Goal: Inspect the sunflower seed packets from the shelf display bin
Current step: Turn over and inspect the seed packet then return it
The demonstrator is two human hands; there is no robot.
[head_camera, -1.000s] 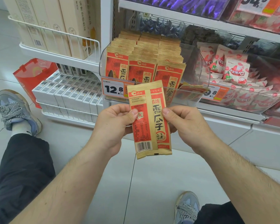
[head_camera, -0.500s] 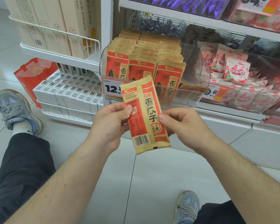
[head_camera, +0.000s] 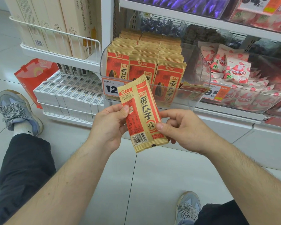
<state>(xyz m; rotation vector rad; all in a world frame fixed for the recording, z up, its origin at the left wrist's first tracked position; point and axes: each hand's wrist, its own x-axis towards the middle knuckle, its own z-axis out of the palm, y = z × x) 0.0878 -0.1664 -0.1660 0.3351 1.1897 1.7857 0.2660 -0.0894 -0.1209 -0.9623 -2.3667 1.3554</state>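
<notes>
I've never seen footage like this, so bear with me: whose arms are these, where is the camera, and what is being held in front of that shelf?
No machine here: these are a person's bare arms, filmed by one camera worn on the head, looking forward and down. The person sits low on the tiled floor before a shop shelf. Both hands hold one sunflower seed packet, tilted, its barcode side towards the camera: the left hand pinches its left edge, the right hand its lower right edge. Behind it, a clear display bin holds rows of matching packets standing upright. A price tag hangs on the bin's front.

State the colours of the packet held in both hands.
Tan and red packet, with black characters; head view.
</notes>
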